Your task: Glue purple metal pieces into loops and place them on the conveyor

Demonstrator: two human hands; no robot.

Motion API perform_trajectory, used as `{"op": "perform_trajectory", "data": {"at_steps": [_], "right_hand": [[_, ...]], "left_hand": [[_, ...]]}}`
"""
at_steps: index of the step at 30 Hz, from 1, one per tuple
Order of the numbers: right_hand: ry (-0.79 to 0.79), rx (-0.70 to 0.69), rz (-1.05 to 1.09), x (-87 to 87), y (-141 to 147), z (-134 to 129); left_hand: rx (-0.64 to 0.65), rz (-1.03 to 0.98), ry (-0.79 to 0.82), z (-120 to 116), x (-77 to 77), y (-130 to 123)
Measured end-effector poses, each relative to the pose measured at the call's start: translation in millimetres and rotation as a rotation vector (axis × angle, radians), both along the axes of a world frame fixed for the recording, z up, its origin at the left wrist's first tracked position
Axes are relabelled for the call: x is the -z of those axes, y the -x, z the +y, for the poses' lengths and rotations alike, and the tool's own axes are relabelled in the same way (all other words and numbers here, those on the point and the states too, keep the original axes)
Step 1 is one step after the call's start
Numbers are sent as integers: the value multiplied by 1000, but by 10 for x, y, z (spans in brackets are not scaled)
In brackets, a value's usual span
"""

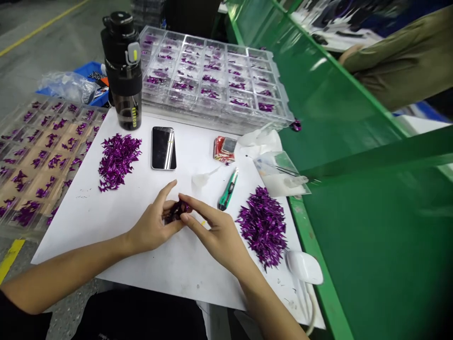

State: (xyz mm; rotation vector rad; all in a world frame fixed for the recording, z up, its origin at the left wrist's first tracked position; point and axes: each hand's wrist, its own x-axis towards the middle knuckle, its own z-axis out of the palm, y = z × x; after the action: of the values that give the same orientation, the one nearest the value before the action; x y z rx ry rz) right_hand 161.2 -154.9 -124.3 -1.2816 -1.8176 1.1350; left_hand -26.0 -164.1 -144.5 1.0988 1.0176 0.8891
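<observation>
My left hand (152,224) is cupped around a small bunch of shiny purple pointed pieces (176,211) above the white table sheet. Thumb and index finger of my right hand (219,231) pinch at the edge of that bunch; the single piece between the fingertips is largely hidden. A big heap of the same purple pieces (264,229) lies to the right of my right hand. Another, smaller heap of purple pieces (118,160) lies further up on the left. Between the hands and the right heap rests a green utility knife (228,190).
A black bottle (123,75) stands at the back left, near a phone (163,148). Clear divided trays (212,71) are stacked behind; another divided tray (46,156) lies left. A green partition (354,212) borders the right side, with a white device (304,267) beside it.
</observation>
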Motion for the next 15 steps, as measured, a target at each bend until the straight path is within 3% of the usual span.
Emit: {"op": "perform_trajectory", "data": {"at_steps": [2,5,7,9,11,15], "right_hand": [[-219,125,-143,-124,-222,-21],[-494,641,-449,-304,-676,100],[-510,933,-636,-349,-988,288],[-421,927,-691,-314,-1244,498],[-360,818,-662,-240,-1421,663],[-418,800,-598,-211,-1582,760]], "left_hand": [[-14,51,-19,-16,-14,-18],[-29,131,-65,-23,-14,-27],[-25,184,-86,-22,-8,-26],[-18,250,-127,-26,4,-24],[-16,316,-193,-40,25,-23],[5,425,-357,-89,92,-26]]}}
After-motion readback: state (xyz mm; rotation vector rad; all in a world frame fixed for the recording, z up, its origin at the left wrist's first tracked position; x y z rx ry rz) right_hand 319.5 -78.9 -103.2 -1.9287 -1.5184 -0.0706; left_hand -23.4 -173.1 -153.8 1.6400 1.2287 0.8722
